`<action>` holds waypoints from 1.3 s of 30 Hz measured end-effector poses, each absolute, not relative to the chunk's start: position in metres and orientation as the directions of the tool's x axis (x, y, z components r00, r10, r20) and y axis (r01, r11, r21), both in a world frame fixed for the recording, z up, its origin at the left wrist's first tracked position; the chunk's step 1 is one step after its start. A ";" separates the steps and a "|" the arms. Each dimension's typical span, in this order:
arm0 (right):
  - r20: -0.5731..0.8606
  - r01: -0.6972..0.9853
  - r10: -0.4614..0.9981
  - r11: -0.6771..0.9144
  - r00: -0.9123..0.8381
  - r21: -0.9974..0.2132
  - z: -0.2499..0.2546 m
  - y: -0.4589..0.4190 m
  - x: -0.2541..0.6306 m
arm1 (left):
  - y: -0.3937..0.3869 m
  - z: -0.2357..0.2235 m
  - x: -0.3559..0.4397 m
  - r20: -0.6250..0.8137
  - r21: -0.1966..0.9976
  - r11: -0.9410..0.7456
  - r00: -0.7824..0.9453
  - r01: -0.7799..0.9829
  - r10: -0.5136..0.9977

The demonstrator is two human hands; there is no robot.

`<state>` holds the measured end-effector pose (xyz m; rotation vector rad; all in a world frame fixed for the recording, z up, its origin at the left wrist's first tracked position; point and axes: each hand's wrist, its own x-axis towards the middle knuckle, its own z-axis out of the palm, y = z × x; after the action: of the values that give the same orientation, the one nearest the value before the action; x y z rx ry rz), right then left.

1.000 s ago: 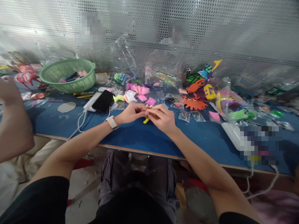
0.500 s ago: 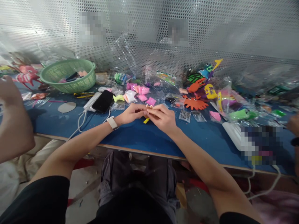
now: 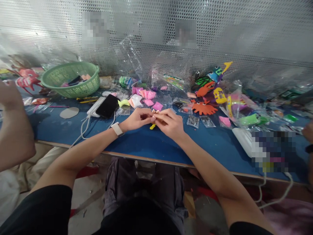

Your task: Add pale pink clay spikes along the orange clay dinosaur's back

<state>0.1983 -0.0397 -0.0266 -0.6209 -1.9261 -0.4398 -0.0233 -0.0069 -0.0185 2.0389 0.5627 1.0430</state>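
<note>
My left hand (image 3: pixel 139 119), with a white band on the wrist, meets my right hand (image 3: pixel 171 124) above the blue table. Both sets of fingers pinch a small clay piece (image 3: pixel 156 111) with pale, pointed tips; most of it is hidden by the fingers. A bright yellow bit (image 3: pixel 152 127) shows just under the fingertips, and I cannot tell whether it is joined to the piece. Beyond the hands lie pink clay packets (image 3: pixel 157 106), a white packet (image 3: pixel 135 101) and a yellow-green packet (image 3: pixel 124 103).
At left are a green basket (image 3: pixel 94 84), a black phone (image 3: pixel 107 106) on a white device with cables, and a grey disc (image 3: pixel 69 113). An orange crab figure (image 3: pixel 204 108) and clear bags (image 3: pixel 193 121) lie right. Another person's arm (image 3: pixel 16 130) reaches in at left.
My fingers shift very slightly around the small piece. The other person's arm at left moves slightly. The whole view drifts a little.
</note>
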 end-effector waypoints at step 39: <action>0.882 0.634 0.324 0.772 -0.342 -0.038 -0.029 -0.036 0.205 | -0.006 -0.018 -0.018 0.383 0.902 -0.430 0.513 -0.030 0.768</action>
<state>0.2045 -0.0360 -0.0290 -0.7242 -1.9520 -0.3844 -0.0181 -0.0060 -0.0184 1.7926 0.6181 1.0392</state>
